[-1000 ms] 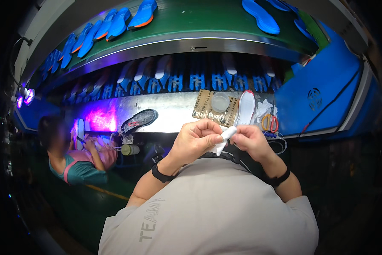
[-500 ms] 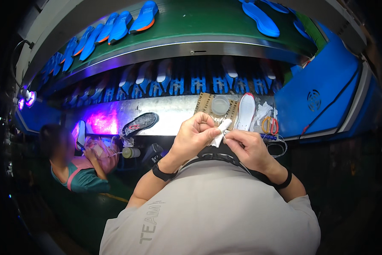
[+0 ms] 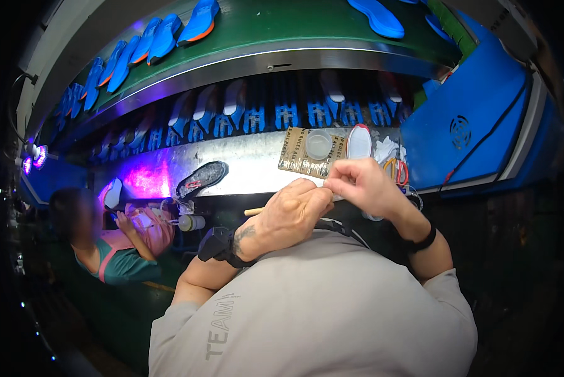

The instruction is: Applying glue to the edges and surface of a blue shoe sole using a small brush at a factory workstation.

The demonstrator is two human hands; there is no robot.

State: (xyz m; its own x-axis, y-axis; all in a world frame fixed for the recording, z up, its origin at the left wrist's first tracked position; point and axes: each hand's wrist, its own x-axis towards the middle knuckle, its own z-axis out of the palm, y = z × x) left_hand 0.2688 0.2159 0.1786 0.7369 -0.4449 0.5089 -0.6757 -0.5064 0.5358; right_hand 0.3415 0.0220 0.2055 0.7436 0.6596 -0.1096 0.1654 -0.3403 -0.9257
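The shirt point(image 3: 319, 308) is a plain, pale grey-beige with short, loose sleeves; the left sleeve point(image 3: 171, 320) and right sleeve point(image 3: 448, 292) both end above the elbow. Dull grey lettering point(image 3: 221, 327) in big block capitals runs lengthwise down its left side, with slanted strokes at one end and finer print beside them. The left hand point(image 3: 288, 215) and right hand point(image 3: 365, 184) are bare. A chunky black watch point(image 3: 216, 244) on a dark strap circles the left wrist, beside a small tattoo point(image 3: 245, 238). A smooth black band point(image 3: 422, 238) rings the right. At the waist shows a dark belt point(image 3: 333, 227).
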